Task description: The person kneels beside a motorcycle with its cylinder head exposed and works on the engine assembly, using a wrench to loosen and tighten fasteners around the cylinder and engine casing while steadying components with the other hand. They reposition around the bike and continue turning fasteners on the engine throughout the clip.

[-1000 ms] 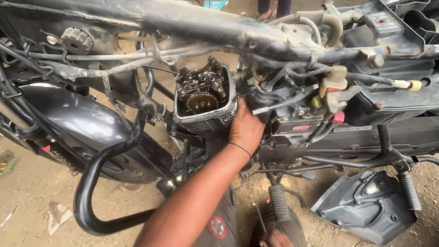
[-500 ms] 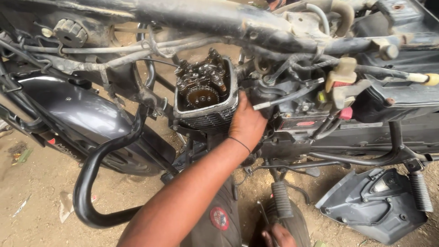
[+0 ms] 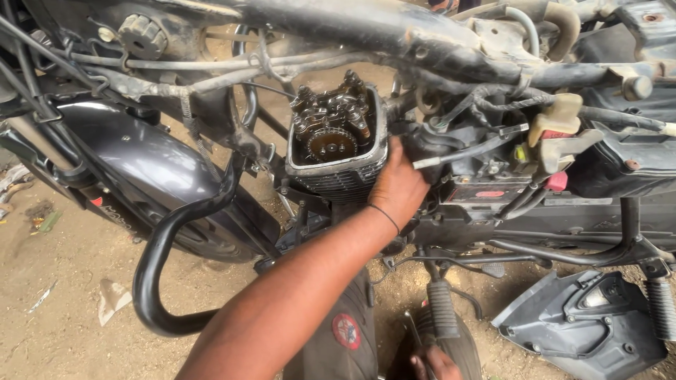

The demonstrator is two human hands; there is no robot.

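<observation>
— Where is the left hand (image 3: 398,184)?

— Pressed against the right side of the open cylinder head (image 3: 336,144), which sits in the middle of the scene under the motorcycle's frame tube (image 3: 366,28). The fingers reach behind the head's right edge, so I cannot tell how wide the grasp is or whether it closes on anything (only the back of the hand and a thin black wristband (image 3: 386,217) show).

— And the head itself?

— Its cover is off: a toothed cam sprocket (image 3: 331,143) and the rockers lie exposed inside the rim, with cooling fins below. It lies just left of the palm, touching it.

— The other hand?

— The right hand (image 3: 433,362) is low at the near edge, right of the forearm, curled round a thin metal tool (image 3: 414,331) whose tip points up. It is well apart from the head, just beside a ribbed footrest (image 3: 442,309).

— What else is around?

— A black curved crash bar (image 3: 169,246) on the left, a dark fender (image 3: 151,158) behind it, a loose black side panel (image 3: 584,324) on the sandy ground to the right.
</observation>
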